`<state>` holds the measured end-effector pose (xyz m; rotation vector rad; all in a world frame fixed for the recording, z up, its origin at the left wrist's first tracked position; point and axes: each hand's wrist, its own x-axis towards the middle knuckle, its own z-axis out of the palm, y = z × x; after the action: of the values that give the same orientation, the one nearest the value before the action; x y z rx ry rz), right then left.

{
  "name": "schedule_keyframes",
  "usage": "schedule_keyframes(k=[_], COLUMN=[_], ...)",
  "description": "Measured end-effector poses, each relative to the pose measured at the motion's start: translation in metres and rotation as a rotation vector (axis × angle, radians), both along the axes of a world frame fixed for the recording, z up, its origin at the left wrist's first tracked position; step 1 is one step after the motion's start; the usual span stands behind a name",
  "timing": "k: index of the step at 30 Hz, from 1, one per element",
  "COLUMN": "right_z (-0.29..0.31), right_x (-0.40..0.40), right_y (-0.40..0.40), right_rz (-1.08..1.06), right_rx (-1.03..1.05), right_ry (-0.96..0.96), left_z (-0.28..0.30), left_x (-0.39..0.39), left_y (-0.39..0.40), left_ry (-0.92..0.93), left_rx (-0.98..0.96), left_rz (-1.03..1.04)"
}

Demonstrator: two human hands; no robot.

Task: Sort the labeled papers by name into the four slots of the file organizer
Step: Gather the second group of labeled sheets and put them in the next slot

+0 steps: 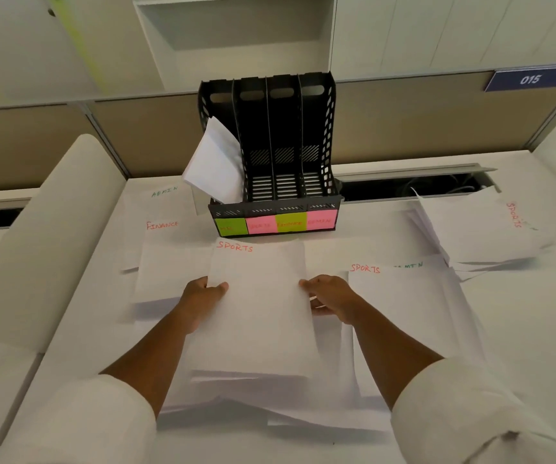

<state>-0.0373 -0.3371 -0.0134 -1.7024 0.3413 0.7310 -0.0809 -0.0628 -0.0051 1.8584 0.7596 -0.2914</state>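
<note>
A black four-slot file organizer (271, 135) stands at the back of the desk, with green, pink, green and pink sticky labels along its front. White sheets (214, 162) lean out of its leftmost slot; the other three slots look empty. In front of it I hold a white sheet marked SPORTS (259, 296) by its side edges. My left hand (202, 296) pinches the left edge, thumb on top. My right hand (328, 294) pinches the right edge. More labeled sheets lie around: FINANCE (166, 259), ADMIN (164, 204), and another SPORTS sheet (400, 296).
A loose pile of papers (480, 229) with a SPORTS sheet on top sits at the back right, beside an open cable slot (403, 187) in the desk. Tan partition panels (420, 118) stand behind the organizer. More sheets spread under my forearms toward the near edge.
</note>
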Motion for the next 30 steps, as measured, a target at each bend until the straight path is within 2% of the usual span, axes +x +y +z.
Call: schedule_keyframes(k=[3,6,8,10,14,18,23,30], right_z=[-0.004,-0.012,-0.015,-0.016,-0.017,-0.017,-0.018,-0.014], right_x=[0.003,0.007,0.007,0.005,0.004,0.004,0.005,0.016], right_y=[-0.005,-0.014,-0.019,-0.020,-0.018,-0.015,-0.013,-0.016], right_rz=[-0.076,-0.081,-0.060,-0.061,-0.045,0.066,0.170,0.123], right_rx=[-0.098,-0.373,-0.561,-0.647,-0.722,-0.808,-0.943,-0.844], right_ry=[-0.070,-0.177,-0.223,-0.256,-0.306,-0.331,-0.294,-0.226], left_z=[-0.001,-0.003,-0.005,-0.005,-0.004,-0.003,-0.003,-0.007], left_x=[-0.006,-0.014,-0.019,-0.023,-0.028,-0.028,-0.026,-0.019], left_y=[0.015,0.034,0.045,0.053,0.060,0.059,0.055,0.052], left_ry=[0.009,0.052,0.053,0.054,0.053,0.037,0.037,0.019], left_rx=[0.138,0.346,0.373,0.377,0.384,0.379,0.375,0.366], left_rz=[0.025,0.023,0.043,0.065,0.092,0.094,0.083,0.079])
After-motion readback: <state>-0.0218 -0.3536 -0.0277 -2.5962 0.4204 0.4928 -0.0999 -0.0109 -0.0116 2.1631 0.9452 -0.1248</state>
